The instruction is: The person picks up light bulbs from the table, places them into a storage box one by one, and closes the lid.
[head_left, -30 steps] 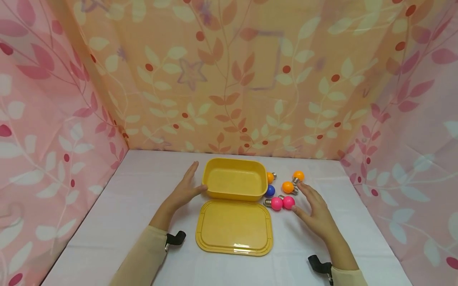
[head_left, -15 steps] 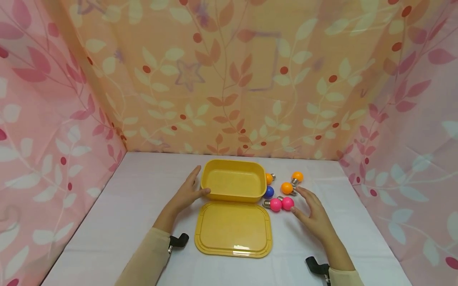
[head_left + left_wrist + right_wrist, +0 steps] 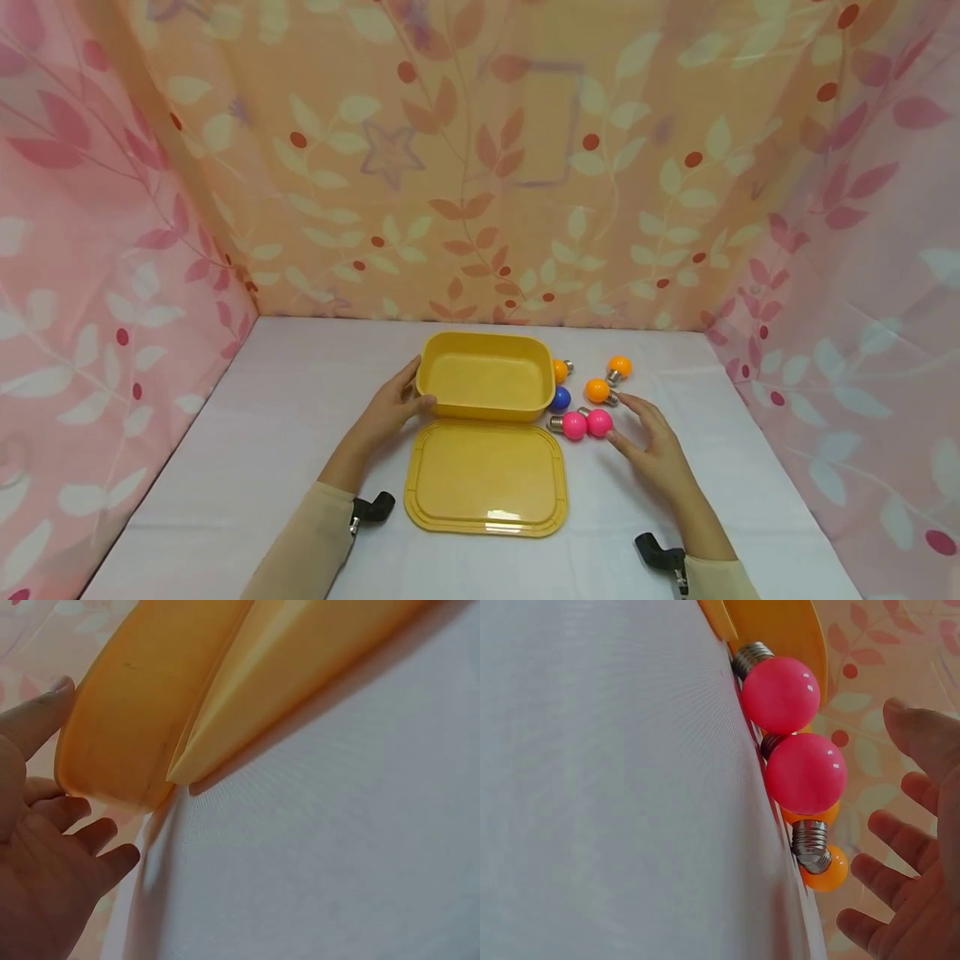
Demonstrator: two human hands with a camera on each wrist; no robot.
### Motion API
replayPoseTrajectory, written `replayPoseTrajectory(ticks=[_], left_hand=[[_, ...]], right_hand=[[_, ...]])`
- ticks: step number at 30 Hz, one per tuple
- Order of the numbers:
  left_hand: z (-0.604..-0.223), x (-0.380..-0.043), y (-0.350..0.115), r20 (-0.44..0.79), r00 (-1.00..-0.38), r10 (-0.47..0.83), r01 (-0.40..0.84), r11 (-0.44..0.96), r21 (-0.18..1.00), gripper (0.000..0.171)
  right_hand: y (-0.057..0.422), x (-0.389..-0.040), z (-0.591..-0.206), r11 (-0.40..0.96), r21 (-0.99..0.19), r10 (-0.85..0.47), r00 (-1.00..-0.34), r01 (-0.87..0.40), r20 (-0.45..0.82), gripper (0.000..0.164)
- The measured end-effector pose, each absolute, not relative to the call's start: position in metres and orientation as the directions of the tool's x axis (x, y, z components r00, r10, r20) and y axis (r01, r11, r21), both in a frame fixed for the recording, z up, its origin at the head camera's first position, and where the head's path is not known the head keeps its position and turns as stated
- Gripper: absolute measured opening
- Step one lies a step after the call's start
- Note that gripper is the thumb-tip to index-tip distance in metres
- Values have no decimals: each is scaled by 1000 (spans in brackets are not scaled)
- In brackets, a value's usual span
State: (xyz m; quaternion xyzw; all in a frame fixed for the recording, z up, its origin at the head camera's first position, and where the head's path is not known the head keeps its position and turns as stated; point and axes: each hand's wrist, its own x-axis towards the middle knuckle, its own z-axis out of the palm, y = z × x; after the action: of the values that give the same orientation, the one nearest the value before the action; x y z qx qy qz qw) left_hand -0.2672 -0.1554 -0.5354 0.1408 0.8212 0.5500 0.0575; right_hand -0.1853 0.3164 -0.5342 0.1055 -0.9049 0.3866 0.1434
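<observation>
A yellow plastic box (image 3: pixel 487 379) stands uncovered on the table, with nothing inside it. Its flat yellow lid (image 3: pixel 486 479) lies just in front of it. My left hand (image 3: pixel 388 410) is at the box's left end, thumb at the wall and fingers loosely spread, as the left wrist view also shows. To the right of the box lie two pink light bulbs (image 3: pixel 807 772), a blue bulb (image 3: pixel 560 398) and several orange bulbs (image 3: pixel 619 367). My right hand (image 3: pixel 656 450) hovers beside the pink and orange bulbs with parted fingers, holding nothing.
A white cloth covers the table (image 3: pixel 225 467). Patterned fabric walls close it in: an orange one (image 3: pixel 480 167) behind and pink ones at both sides. Black camera mounts (image 3: pixel 660 553) sit on both wrists.
My left hand has closed in on the left end of the box. The right hand has barely moved beside the bulbs. The head view has shifted slightly.
</observation>
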Motion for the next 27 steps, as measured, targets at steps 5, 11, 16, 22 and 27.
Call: replayPoseTrajectory(ticks=[5, 11, 16, 22, 27], left_hand=[[-537, -268, -157, 100, -942, 320, 202, 302, 932, 93], [-543, -266, -156, 99, -943, 317, 181, 241, 954, 89], [-546, -265, -155, 104, -947, 305, 174, 212, 962, 87], [-546, -264, -156, 102, -947, 304, 175, 222, 959, 86], [-551, -265, -156, 104, -943, 316, 181, 226, 957, 88]], right_hand=[[314, -188, -538, 653, -710, -62, -954, -262, 294, 66], [311, -187, -546, 634, -758, -3, -980, -155, 198, 63], [308, -189, -553, 629, -768, 31, -984, -116, 175, 61], [307, -192, -558, 621, -775, 19, -986, -119, 166, 59], [309, -195, -560, 618, -773, 1, -982, -146, 186, 58]])
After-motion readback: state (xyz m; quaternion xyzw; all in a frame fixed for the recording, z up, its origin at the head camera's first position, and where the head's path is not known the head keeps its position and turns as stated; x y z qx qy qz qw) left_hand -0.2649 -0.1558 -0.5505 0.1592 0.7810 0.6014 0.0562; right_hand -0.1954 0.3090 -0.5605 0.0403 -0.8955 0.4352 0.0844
